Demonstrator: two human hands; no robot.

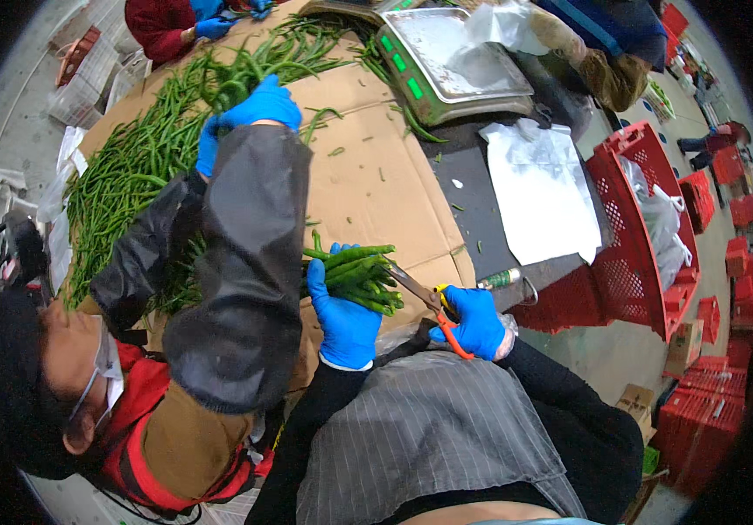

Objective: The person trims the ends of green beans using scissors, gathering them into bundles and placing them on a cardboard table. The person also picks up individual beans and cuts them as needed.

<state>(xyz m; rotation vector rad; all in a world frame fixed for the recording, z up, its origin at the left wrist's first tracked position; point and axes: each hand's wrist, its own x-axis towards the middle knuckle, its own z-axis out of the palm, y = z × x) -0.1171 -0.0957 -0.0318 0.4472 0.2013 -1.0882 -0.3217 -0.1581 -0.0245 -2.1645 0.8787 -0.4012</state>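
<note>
I log: pepper pile (123, 188), left, on cardboard (376, 166); weighing scale (429, 44), far, right of pile; plastic bag (538, 197), nearer than scale; crate (619, 223), right of bag; scissors (430, 300), near, right of pepper bunch (357, 278) in left hand (346, 328).

Blue-gloved left hand (348, 331) and right hand (474, 324), green peppers (359, 278), tan cardboard (403, 192).
Scissors (430, 299): grey blades, orange and yellow handles. Apron (429, 429): grey, thin pale stripes. Own sleeves (582, 407): black. Scale (481, 108): green body, bright green displays (414, 87), silver tray (432, 57). Bag (541, 192): white. Crate (626, 271): red. Co-worker's sleeve (250, 262): black; glove (264, 107): blue; jacket (193, 437): brown, red.
</note>
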